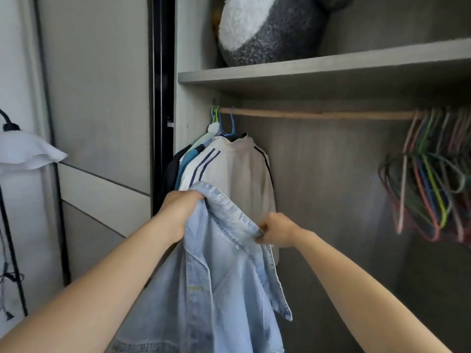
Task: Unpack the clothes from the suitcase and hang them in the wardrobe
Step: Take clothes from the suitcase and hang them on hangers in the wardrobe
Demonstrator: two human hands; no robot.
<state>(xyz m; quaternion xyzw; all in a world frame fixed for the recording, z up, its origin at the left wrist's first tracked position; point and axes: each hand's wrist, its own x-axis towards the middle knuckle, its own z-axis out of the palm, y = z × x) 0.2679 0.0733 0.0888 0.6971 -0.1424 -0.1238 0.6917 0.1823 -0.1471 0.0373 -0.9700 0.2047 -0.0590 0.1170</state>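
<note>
Fingers (pixel 197 195) of the left hand (pixel 178 212) are curled tight round one end of the collar of a shirt (pixel 216 276), and the other end is pinched between thumb and bent fingers of the right hand (pixel 277 233). One shirt is held: pale blue washed denim with a stitched collar edge, its front falling open and its body hanging slack below the two hands, out of view at the bottom. It is held up in front of the open wardrobe (pixel 331 187), below the rail (pixel 318 114) and before the clothes hung at the rail's left end.

Nearest of these is one white top (pixel 239 174) with dark stripes on each shoulder, on a blue hanger. Behind it at least two more garments are seen, one teal and one dark. A bunch of bare hangers (pixel 428 179) in many colours is gathered at the right end of the rail, too blurred to be counted. One shelf (pixel 318 70) lies above the rail, and one grey and white plush toy (pixel 267 29) is kept on it.
</note>
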